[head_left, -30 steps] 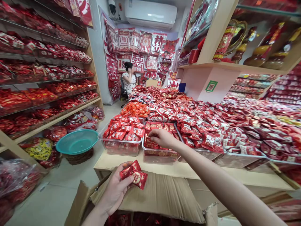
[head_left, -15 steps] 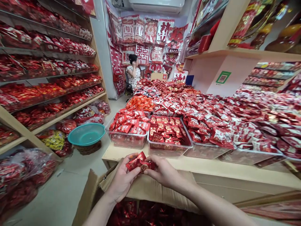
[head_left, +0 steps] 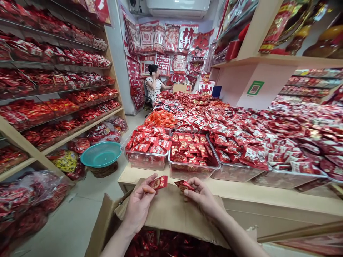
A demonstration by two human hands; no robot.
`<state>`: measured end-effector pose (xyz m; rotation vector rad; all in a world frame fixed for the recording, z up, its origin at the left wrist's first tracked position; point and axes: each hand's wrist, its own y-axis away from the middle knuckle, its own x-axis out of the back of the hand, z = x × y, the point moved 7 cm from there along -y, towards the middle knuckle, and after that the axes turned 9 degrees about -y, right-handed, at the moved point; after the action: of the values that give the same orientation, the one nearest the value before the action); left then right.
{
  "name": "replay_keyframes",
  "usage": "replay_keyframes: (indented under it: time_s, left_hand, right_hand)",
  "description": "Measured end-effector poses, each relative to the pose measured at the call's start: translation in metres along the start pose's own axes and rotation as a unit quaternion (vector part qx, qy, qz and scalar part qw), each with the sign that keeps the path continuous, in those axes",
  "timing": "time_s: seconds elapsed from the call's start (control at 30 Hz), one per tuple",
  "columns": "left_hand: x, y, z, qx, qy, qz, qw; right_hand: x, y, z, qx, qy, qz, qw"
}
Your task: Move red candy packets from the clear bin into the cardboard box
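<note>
My left hand (head_left: 139,204) pinches a red candy packet (head_left: 159,182) with gold print between thumb and fingers. Facing it, my right hand (head_left: 200,194) grips a second red packet (head_left: 184,185), tilted with its pointed end toward the left. A gap separates the two packets. Both hands are above an open cardboard box (head_left: 171,210) that holds shiny dark red packets (head_left: 146,242). Just beyond them on the table edge stands a clear bin (head_left: 194,171) of similar red and gold packets, with another clear bin (head_left: 144,161) of brighter red packets to its left.
More filled bins (head_left: 235,173) line the pale table (head_left: 268,192) to the right. A teal basin (head_left: 101,154) rests on a basket on the floor at left. Packed shelves (head_left: 66,85) rise along the left wall. A person (head_left: 153,87) in a dotted top sits at the back.
My hands have moved apart. The packets that were bunched together between them are now separated, one in each hand. The view has shifted slightly.
</note>
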<state>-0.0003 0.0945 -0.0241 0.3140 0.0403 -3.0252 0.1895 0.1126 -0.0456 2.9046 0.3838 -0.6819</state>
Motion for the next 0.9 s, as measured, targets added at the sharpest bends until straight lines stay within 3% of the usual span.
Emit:
replay_keyframes:
  time_s: [0.13,0.27,0.33,0.4,0.47,0.53,0.67,0.9]
  left_hand:
    - [-0.009,0.012,0.014,-0.104,-0.219,0.001,0.97]
    - [-0.031,0.023,0.011,-0.179,-0.353,-0.072,0.915]
    - [-0.038,0.024,0.007,-0.189,-0.373,-0.103,0.903]
    - [-0.04,0.021,0.002,-0.152,-0.319,-0.124,0.927]
    - [-0.041,0.015,-0.003,-0.079,-0.212,-0.149,0.963]
    - [-0.043,0.009,-0.008,-0.004,-0.13,-0.161,0.978]
    - [-0.042,-0.006,-0.009,0.049,-0.15,-0.14,0.978]
    - [-0.042,-0.017,-0.018,0.065,-0.19,-0.135,0.97]
  right_hand:
    - [-0.01,0.003,0.005,-0.043,-0.093,-0.028,0.994]
    - [-0.012,0.003,0.008,-0.06,-0.138,-0.033,0.988]
    - [-0.009,0.002,0.012,-0.059,-0.134,-0.028,0.989]
    - [-0.008,0.0,0.015,-0.058,-0.131,-0.027,0.989]
    - [-0.008,-0.002,0.016,-0.057,-0.132,-0.031,0.989]
    - [-0.011,-0.002,0.016,-0.058,-0.126,-0.041,0.989]
    - [-0.014,-0.001,0.013,-0.047,-0.113,-0.043,0.992]
    - [0.003,-0.006,0.009,-0.021,-0.114,0.045,0.992]
